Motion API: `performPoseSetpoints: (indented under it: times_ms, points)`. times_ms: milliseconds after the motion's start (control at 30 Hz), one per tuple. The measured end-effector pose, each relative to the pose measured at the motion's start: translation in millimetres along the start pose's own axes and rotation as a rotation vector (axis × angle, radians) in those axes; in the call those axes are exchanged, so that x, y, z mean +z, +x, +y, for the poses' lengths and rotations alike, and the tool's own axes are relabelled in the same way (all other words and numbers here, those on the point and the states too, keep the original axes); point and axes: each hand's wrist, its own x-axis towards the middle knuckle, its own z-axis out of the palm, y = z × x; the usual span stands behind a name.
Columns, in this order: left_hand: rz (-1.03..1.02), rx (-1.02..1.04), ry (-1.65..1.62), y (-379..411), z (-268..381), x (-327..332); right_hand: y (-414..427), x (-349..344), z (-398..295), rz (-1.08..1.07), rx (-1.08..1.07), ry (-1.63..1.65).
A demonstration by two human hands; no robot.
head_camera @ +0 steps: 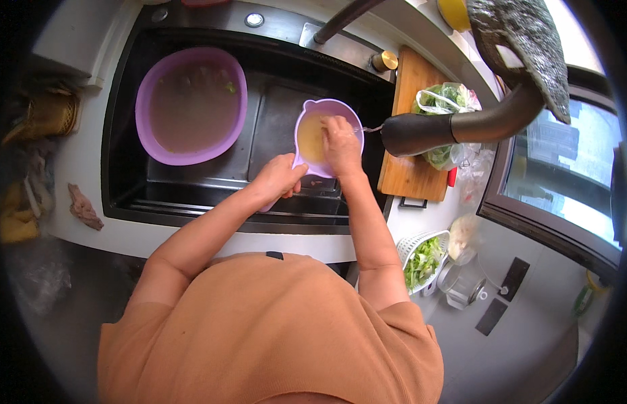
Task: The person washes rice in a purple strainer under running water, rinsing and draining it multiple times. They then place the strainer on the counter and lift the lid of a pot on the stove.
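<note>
My left hand (279, 178) grips the handle of a small purple plastic dipper (355, 112) over the black sink (278, 103). Cloudy, yellowish water (309, 139) stands in the dipper. My right hand (342, 146) dips into it, fingers bent, and its fingertips are hidden, so I cannot tell whether they hold anything. A thin stream of water runs from the black faucet head (417, 134) beside that hand. To the left in the sink sits a larger purple basin (142, 121), filled with murky brownish water and a few green bits.
A wooden cutting board (412, 177) lies right of the sink, bearing a plastic bag of leafy greens (439, 156). A white basket (412, 243) of cut greens and a glass jar (457, 283) stand nearer. A crumpled brownish cloth (85, 207) rests on the left counter.
</note>
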Motion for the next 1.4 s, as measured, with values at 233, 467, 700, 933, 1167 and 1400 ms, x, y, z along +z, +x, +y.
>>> performPoseSetpoints:
  times_ms: [233,467,700,933,1167,1400]
  points:
    - [0.040,0.069,0.054,-2,-1,7,-2,19,-20,-0.069,0.250,0.001]
    - [0.025,0.065,0.078,-13,8,8,-12,26,-9,-0.321,0.112,0.208]
    - [-0.001,0.071,0.106,-23,6,4,-16,-15,-21,-0.497,-0.054,0.129]
    - [0.035,0.087,0.161,-31,7,2,7,-31,-17,-0.361,-0.114,-0.113]
    - [0.068,0.122,0.033,-25,11,4,-3,-25,-30,-0.431,0.285,-0.107]
    - [0.058,0.134,0.046,-18,4,11,-5,-6,-31,-0.419,0.377,0.299]
